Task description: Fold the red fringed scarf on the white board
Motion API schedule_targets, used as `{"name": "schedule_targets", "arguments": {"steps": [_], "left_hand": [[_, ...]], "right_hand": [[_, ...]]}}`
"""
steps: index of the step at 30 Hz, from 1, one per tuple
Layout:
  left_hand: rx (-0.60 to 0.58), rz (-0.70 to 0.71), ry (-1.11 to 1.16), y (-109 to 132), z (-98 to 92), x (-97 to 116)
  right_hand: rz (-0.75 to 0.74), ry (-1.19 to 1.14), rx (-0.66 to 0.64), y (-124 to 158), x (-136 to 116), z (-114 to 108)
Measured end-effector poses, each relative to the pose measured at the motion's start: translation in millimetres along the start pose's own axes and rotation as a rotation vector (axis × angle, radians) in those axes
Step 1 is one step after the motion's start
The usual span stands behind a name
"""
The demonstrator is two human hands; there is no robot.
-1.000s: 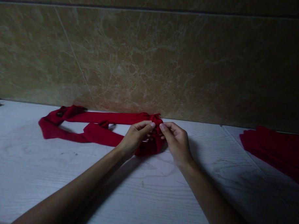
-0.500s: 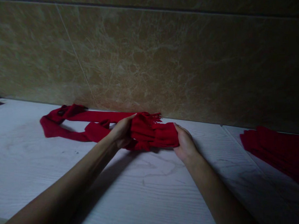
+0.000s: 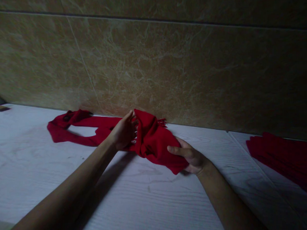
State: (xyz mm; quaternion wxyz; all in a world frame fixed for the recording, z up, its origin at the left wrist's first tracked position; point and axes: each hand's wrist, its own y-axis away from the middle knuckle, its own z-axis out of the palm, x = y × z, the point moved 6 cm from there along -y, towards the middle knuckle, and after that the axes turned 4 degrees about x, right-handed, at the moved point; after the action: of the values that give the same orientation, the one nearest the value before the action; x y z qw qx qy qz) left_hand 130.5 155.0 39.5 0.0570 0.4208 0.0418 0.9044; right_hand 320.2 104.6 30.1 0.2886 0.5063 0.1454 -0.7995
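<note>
A red fringed scarf [image 3: 159, 145] lies bunched between my hands, with a long loop of it trailing left over the white wood-grained surface. My left hand [image 3: 124, 131] pinches the bunched part at its upper left edge; some of its fingers are behind the cloth. On the right end, my right hand [image 3: 191, 157] grips the fabric, thumb on top and fingers underneath. A bit of fringe pokes out behind the bunch, near the wall.
A brown marbled tile wall [image 3: 152, 68] rises right behind the white surface [image 3: 151, 202]. At the far right lies a stack of folded red cloth [image 3: 283, 157]. A small brown item [image 3: 0, 107] sits at the far left corner.
The bunched part of the scarf has been spread and tilted, its right end now lower and nearer. My right hand moved down with it, its thumb now on top; my left hand rose slightly.
</note>
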Motion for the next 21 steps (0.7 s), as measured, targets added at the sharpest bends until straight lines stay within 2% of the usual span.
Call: {"name": "schedule_targets", "arguments": {"steps": [2, 5, 9, 12, 14, 16, 20, 21], "left_hand": [[-0.011, -0.052, -0.178, 0, 3.6, -18], [-0.091, -0.135, -0.333, 1, 9.5, -38], [-0.253, -0.209, -0.531, 13, 21.4, -48], [-0.402, -0.308, -0.746, 29, 30.1, -52], [-0.465, -0.288, -0.885, 36, 33.8, -50], [-0.515, -0.264, -0.918, 42, 36.3, -47], [-0.721, -0.41, -0.666, 60, 42.5, -51], [-0.74, -0.425, -0.613, 63, 44.0, -52]], "right_hand": [[-0.121, -0.057, 0.092, 0, -10, -1], [-0.277, -0.117, 0.257, -5, -22, -10], [-0.506, -0.256, 0.544, -9, -33, -36], [-0.577, -0.291, 0.695, -6, -36, -48], [-0.586, -0.249, 0.686, -3, -40, -45], [-0.578, -0.207, 0.635, 1, -43, -35], [-0.496, -0.152, 0.473, 8, -41, -13], [-0.47, -0.129, 0.416, 8, -40, -9]]}}
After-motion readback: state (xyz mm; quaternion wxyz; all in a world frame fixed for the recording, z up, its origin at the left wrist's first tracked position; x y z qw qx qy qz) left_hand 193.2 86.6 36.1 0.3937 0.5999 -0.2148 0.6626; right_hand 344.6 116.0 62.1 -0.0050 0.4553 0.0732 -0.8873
